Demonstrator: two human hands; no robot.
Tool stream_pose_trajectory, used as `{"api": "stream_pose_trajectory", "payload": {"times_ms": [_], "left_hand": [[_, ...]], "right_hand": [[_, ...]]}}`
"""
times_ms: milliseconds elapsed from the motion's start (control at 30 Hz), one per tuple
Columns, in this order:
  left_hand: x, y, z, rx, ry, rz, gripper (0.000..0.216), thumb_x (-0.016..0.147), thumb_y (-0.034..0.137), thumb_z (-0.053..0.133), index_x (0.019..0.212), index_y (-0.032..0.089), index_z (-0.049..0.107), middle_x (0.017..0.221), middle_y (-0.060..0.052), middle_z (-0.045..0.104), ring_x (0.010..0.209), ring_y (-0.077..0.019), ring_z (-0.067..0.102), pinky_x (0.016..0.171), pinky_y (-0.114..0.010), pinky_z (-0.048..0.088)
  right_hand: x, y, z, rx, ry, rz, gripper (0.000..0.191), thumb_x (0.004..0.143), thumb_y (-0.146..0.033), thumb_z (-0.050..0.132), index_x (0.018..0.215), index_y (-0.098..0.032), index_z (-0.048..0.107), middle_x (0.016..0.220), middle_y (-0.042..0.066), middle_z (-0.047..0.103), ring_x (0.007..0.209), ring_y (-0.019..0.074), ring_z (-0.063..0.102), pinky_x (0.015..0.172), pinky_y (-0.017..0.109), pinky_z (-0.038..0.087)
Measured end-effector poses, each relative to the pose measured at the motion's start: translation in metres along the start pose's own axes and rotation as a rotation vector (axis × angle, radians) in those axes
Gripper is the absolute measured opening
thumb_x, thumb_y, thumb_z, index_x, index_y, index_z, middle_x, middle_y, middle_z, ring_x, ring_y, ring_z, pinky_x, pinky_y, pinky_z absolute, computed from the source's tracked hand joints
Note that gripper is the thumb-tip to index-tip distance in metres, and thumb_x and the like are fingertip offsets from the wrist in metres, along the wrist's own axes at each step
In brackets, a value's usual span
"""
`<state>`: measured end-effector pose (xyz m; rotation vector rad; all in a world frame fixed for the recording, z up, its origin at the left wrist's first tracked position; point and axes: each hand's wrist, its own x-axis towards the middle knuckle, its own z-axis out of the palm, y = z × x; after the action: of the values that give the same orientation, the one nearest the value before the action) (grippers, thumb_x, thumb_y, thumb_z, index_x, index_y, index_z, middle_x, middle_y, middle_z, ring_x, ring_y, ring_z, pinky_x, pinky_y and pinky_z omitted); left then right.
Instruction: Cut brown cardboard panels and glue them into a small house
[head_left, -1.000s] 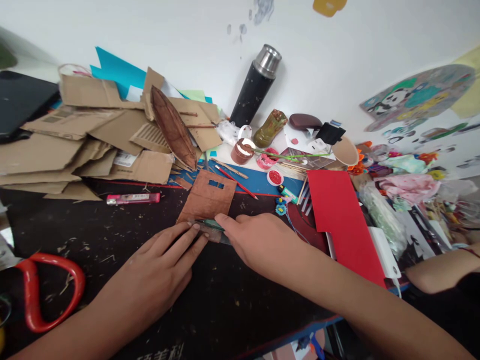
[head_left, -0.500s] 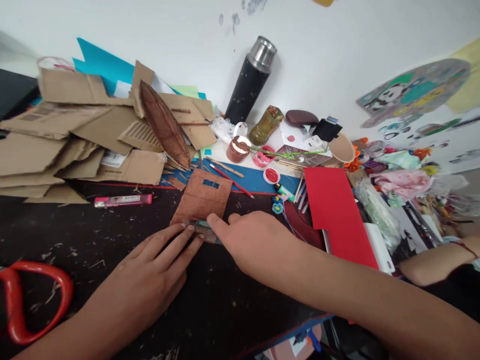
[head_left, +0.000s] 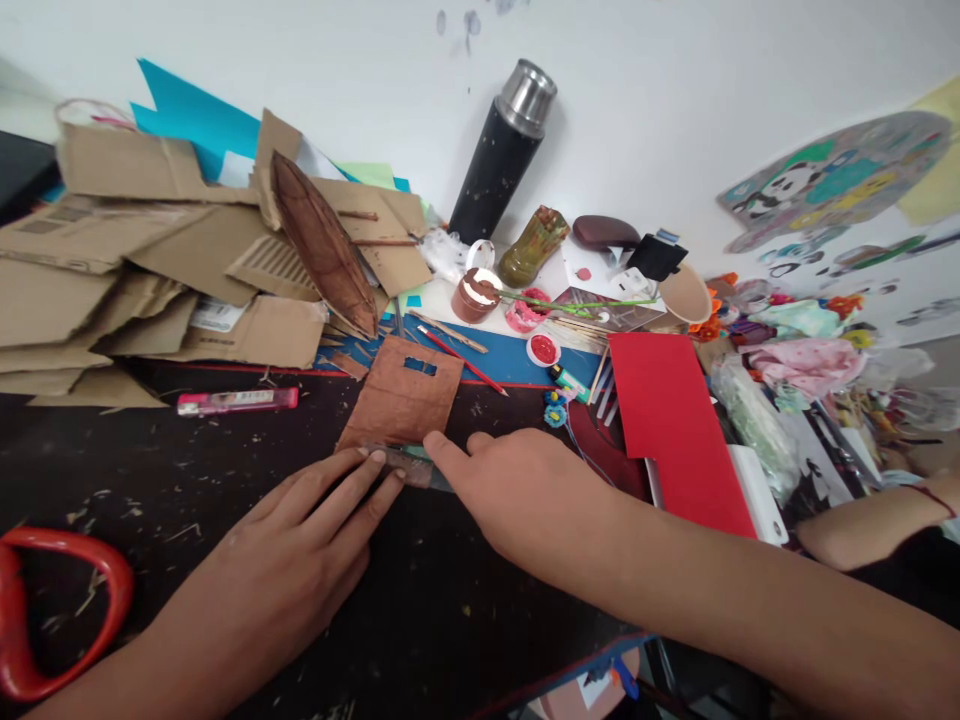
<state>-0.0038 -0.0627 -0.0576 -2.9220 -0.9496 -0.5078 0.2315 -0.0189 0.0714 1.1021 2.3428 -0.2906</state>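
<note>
A brown-painted cardboard piece (head_left: 401, 395) with a small cut-out window lies on the dark table. Along its near edge rests a clear, ruler-like plastic strip (head_left: 412, 466). My left hand (head_left: 315, 540) lies flat with its fingers stretched out, fingertips pressing on the strip's left part. At the strip's right end, my right hand (head_left: 517, 485) is closed, its leading finger pointing down at the edge of the cardboard. Whatever it grips is hidden beneath the hand.
Red-handled scissors (head_left: 60, 610) and a pink cutter-like tool (head_left: 238, 400) lie at left. Cardboard scraps (head_left: 187, 240) pile up behind. A black flask (head_left: 502, 150), paint pots (head_left: 476, 295), a red pencil (head_left: 465, 362) and red card (head_left: 675, 420) surround the work. Another person's arm (head_left: 877, 520) shows at right.
My right hand has slid slightly right and down along the strip. My left hand stays on the strip, almost unmoved. The view has shifted a little.
</note>
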Motion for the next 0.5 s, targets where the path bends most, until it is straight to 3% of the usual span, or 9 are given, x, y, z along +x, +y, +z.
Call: {"api": "stream_pose_trajectory", "payload": {"times_ms": [500], "left_hand": [[-0.0001, 0.0016, -0.0009, -0.067, 0.016, -0.044, 0.052, 0.101, 0.021, 0.044, 0.149, 0.012, 0.063, 0.143, -0.017, 0.072, 0.137, -0.0373, 0.059, 0.113, -0.054, 0.046]], "right_hand": [[-0.0045, -0.0012, -0.0039, -0.038, -0.05, -0.003, 0.058, 0.101, -0.013, 0.057, 0.158, -0.008, 0.048, 0.092, 0.011, 0.074, 0.07, 0.0254, 0.076, 0.05, 0.032, 0.051]]}}
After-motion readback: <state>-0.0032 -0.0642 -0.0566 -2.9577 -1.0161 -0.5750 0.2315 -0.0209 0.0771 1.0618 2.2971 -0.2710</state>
